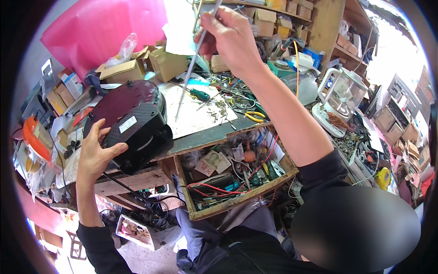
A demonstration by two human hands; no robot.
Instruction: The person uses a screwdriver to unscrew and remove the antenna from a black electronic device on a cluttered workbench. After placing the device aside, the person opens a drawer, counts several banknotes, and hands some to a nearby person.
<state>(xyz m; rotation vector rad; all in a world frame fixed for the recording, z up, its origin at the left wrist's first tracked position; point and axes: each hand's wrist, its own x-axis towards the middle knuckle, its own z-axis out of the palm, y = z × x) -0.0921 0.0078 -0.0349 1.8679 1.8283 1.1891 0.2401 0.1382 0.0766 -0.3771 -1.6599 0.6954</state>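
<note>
My left hand [97,150] grips the near left edge of a round black appliance [132,102], thumb and fingers spread over its side by a white label. The appliance stands tilted at the bench's front edge, with a dark red sheen on its round face. Raised above the bench, my right hand [230,41] is closed round a long thin metal rod [190,68]. The rod slants down toward a white sheet [185,128] right of the appliance; whatever handle it has is hidden. On that sheet lie a green-handled screwdriver [199,94] and several small screws [218,111].
Below the bench edge, an open wooden drawer [242,206] holds wires, tools and paper notes. Yellow-handled pliers [254,117] lie among cables. A clear jug [343,91] stands at right, cardboard boxes [168,64] at the back. A black cord [132,195] hangs below the appliance.
</note>
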